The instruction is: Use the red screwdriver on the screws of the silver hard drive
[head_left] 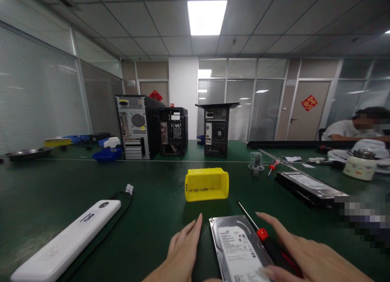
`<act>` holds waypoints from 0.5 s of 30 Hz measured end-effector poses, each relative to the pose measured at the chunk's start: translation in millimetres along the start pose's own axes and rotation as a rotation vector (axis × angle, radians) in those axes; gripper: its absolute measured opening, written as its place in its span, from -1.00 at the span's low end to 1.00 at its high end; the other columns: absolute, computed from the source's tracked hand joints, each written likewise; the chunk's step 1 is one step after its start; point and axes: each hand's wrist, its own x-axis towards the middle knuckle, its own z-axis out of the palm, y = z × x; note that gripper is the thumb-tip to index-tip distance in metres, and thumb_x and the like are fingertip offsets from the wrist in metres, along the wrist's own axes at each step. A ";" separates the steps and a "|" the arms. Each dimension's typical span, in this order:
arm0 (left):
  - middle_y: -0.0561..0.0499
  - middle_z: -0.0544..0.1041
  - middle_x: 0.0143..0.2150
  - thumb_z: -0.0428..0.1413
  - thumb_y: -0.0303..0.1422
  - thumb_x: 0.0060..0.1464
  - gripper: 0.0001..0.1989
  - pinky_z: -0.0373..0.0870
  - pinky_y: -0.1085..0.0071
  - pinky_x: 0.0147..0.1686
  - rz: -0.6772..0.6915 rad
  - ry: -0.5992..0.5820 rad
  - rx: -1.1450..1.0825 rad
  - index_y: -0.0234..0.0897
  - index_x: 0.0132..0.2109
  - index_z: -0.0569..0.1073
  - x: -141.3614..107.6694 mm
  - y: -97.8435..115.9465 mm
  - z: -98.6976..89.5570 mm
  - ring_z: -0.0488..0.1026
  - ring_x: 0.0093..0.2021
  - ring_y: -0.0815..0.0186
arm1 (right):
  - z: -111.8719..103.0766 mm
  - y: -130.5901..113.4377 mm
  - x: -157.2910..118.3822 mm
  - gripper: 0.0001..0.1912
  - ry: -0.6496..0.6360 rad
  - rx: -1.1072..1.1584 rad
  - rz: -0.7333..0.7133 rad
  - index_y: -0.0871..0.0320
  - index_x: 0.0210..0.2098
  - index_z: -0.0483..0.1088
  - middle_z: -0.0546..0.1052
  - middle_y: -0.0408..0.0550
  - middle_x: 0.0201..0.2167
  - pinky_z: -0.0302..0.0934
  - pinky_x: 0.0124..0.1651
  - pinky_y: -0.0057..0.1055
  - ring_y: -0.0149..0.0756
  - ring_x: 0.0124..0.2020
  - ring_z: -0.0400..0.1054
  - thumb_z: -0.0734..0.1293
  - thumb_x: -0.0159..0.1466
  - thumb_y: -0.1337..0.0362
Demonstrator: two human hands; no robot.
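Note:
A silver hard drive (pixel 237 243) with a white label lies on the green table between my hands. To its left, my left hand (pixel 184 247) rests with its fingers stretched out and holds nothing. My right hand (pixel 300 247) is at the drive's right side, fingers apart, its thumb at the drive's lower right. A red and black screwdriver (pixel 262 234) lies between the drive and my right hand, its shaft pointing up and left; the hand partly covers the handle. Beyond the drive, a yellow bin (pixel 207 176) faces me with several small screws inside.
A white power bank (pixel 70 239) with a cable lies at left. Three computer cases, including a silver-backed one (pixel 137 128), stand at the back. Another drive in a black bracket (pixel 307 186), a jar (pixel 360 165) and a small screwdriver (pixel 272 166) are at right. A person (pixel 356 125) sits beyond.

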 end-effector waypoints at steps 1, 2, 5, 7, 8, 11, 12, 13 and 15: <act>-0.18 -0.17 0.35 0.08 0.19 -0.21 0.14 -0.14 -0.03 0.22 0.005 -0.004 0.008 -0.31 0.33 -0.27 2.6 -3.8 2.0 -0.17 0.31 -0.12 | -10.1 -19.3 7.5 -0.19 -0.057 0.043 0.029 0.01 0.30 -0.08 0.49 0.07 -0.04 0.33 -0.12 -0.03 0.05 -0.18 0.45 0.17 0.15 -0.15; -0.17 -0.18 0.35 0.07 0.19 -0.20 0.14 -0.22 -0.02 0.24 0.020 -0.008 0.017 -0.31 0.33 -0.28 4.6 -9.2 4.4 -0.23 0.32 -0.10 | -18.2 -35.4 13.3 -0.17 -0.095 0.079 0.065 0.04 0.30 -0.08 0.45 0.08 0.02 0.31 -0.08 -0.01 0.06 -0.14 0.44 0.13 0.15 -0.19; -0.13 -0.14 0.34 0.06 0.20 -0.20 0.13 -0.34 -0.02 0.25 0.111 -0.005 0.023 -0.26 0.33 -0.28 9.4 -25.7 12.4 -0.24 0.32 -0.06 | -28.2 -59.8 22.0 -0.16 -0.135 0.127 0.084 0.09 0.29 -0.05 0.42 0.09 0.05 0.23 0.04 0.02 0.08 -0.02 0.37 0.10 0.14 -0.21; -0.14 -0.09 0.33 0.07 0.22 -0.25 0.15 -0.38 -0.10 0.22 0.148 -0.009 0.022 -0.22 0.33 -0.25 10.9 -30.9 15.7 -0.22 0.31 -0.12 | -27.2 -62.1 22.5 -0.18 -0.149 0.123 0.078 0.10 0.28 -0.02 0.38 0.07 0.09 0.19 0.08 0.01 0.08 0.04 0.33 0.09 0.15 -0.21; -0.12 -0.06 0.32 0.05 0.23 -0.23 0.12 -0.41 -0.12 0.21 0.159 0.007 0.017 -0.19 0.33 -0.24 10.2 -31.2 16.3 -0.20 0.31 -0.12 | -26.1 -62.6 21.9 -0.19 -0.163 0.112 0.073 0.10 0.28 0.00 0.36 0.06 0.11 0.18 0.09 0.00 0.08 0.05 0.31 0.07 0.16 -0.20; -0.02 -0.03 0.31 -0.09 0.24 -0.09 -0.06 -0.40 -0.08 0.23 0.160 0.038 0.003 -0.09 0.32 -0.20 -1.0 -26.7 14.1 -0.12 0.30 -0.06 | -25.2 -72.4 19.1 -0.27 -0.214 0.067 0.042 0.11 0.26 0.05 0.33 0.05 0.13 0.16 0.11 0.01 0.08 0.05 0.31 0.04 0.20 -0.13; -0.01 -0.03 0.31 -0.11 0.26 -0.10 -0.06 -0.34 -0.06 0.23 0.144 0.036 -0.003 -0.08 0.32 -0.18 -7.9 -24.7 12.2 -0.10 0.30 -0.06 | -25.8 -78.8 17.9 -0.29 -0.226 0.057 0.032 0.11 0.25 0.08 0.34 0.05 0.13 0.16 0.10 0.02 0.09 0.05 0.31 0.03 0.20 -0.10; 0.01 -0.01 0.30 -0.14 0.27 -0.09 -0.08 -0.28 -0.03 0.24 0.124 0.037 -0.009 -0.06 0.31 -0.18 -16.1 -22.6 9.8 -0.07 0.29 -0.05 | -26.8 -86.1 16.7 -0.30 -0.241 0.052 0.019 0.11 0.25 0.09 0.33 0.06 0.13 0.16 0.10 0.02 0.09 0.04 0.31 0.05 0.20 -0.09; 0.01 0.03 0.30 -0.19 0.26 -0.05 -0.11 -0.21 0.02 0.25 0.100 0.067 -0.015 -0.06 0.31 -0.21 -34.6 -18.7 3.3 -0.05 0.29 -0.04 | -29.3 -100.3 14.0 -0.29 -0.285 0.054 0.007 0.08 0.25 0.08 0.35 0.06 0.12 0.18 0.07 0.05 0.10 0.02 0.33 0.06 0.19 -0.09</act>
